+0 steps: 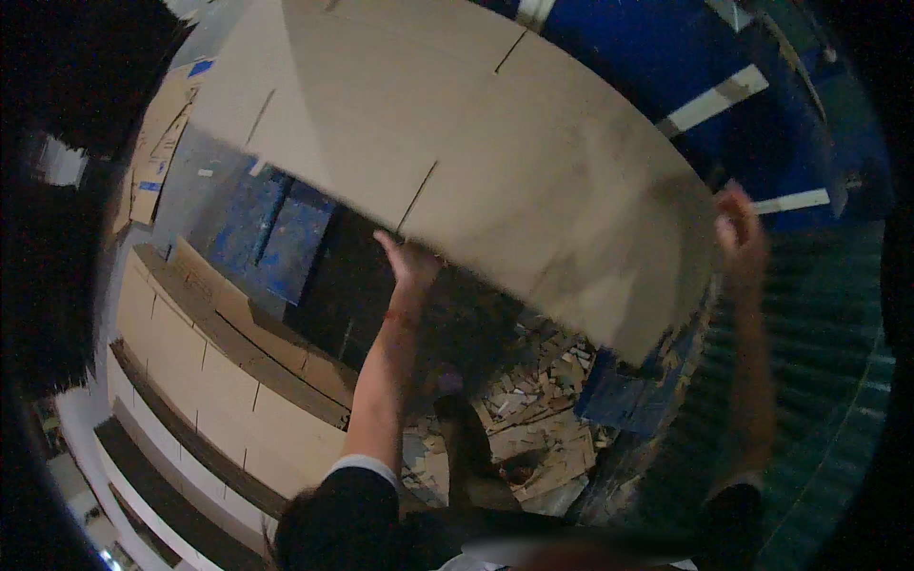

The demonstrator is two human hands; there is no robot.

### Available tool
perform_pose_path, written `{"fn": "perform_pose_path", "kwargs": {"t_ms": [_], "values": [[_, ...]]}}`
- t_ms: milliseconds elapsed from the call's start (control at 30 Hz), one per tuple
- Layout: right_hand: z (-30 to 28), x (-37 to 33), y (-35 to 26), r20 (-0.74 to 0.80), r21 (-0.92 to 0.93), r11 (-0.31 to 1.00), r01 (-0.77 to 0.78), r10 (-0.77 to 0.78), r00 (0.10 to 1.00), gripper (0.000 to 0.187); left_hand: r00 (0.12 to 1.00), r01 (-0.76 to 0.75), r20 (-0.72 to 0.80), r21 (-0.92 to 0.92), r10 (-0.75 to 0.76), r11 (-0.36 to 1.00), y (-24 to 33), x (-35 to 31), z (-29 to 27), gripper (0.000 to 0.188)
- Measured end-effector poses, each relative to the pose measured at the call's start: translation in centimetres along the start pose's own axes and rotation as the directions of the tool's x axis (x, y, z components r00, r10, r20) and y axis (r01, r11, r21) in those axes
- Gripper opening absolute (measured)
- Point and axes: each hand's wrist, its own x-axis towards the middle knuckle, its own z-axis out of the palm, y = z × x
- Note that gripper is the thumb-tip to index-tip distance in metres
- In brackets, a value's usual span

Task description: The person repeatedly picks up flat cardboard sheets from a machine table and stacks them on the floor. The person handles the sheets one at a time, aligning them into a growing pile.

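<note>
A large brown cardboard sheet (533,181) with several dark slits spans the upper middle of the head view. My left hand (415,265) is at its near long edge, beside one slit. The thumb sticks out to the left, while the other fingers go under the sheet, partly hidden, and grip its edge. Just beyond the sheet's right end is my right hand (741,228), its fingers raised and curled. Motion blurs that hand, so I cannot tell whether it touches the cardboard.
Stacked slotted cardboard sheets (219,357) stand at the lower left. Cardboard scraps (543,400) litter the floor below my arms. A blue machine surface with pale strips (714,100) lies beyond the sheet; a blue metal plate (267,228) is left. Green corrugated sheeting (819,352) lies right.
</note>
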Motion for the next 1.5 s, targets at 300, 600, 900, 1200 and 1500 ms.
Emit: {"fn": "perform_pose_path", "kwargs": {"t_ms": [300, 600, 900, 1200, 1500], "values": [[14.2, -43.6, -7.3, 0.907, -0.295, 0.827, -0.479, 0.401, 0.133, 0.043, 0.985, 0.153, -0.015, 0.525, -0.171, 0.837, -3.7, 12.4, -3.5, 0.078], [17.6, -48.5, -11.4, 0.907, -0.350, 0.827, -0.439, 0.417, 0.063, 0.061, 0.997, 0.032, 0.046, 0.405, -0.056, 0.914, -2.9, 8.6, -6.2, 0.046], [23.5, -44.7, -14.5, 0.951, -0.308, 0.917, -0.253, 0.291, -0.102, 0.049, 0.943, 0.196, -0.326, 0.397, -0.062, 0.897, -1.5, -18.2, -20.2, 0.068], [30.4, -42.9, -22.5, 0.956, 0.064, 0.812, 0.580, 0.117, -0.269, 0.050, 0.011, 0.510, -0.721, 0.600, 0.693, 0.616, 11.2, -61.9, -51.9, 0.037], [50.6, -53.7, -43.4, 0.861, 0.171, 0.873, 0.457, 0.093, -0.499, 0.048, -0.250, -0.713, -0.958, 0.086, -0.138, 0.696, 10.6, -78.2, -66.0, 0.081]]}}
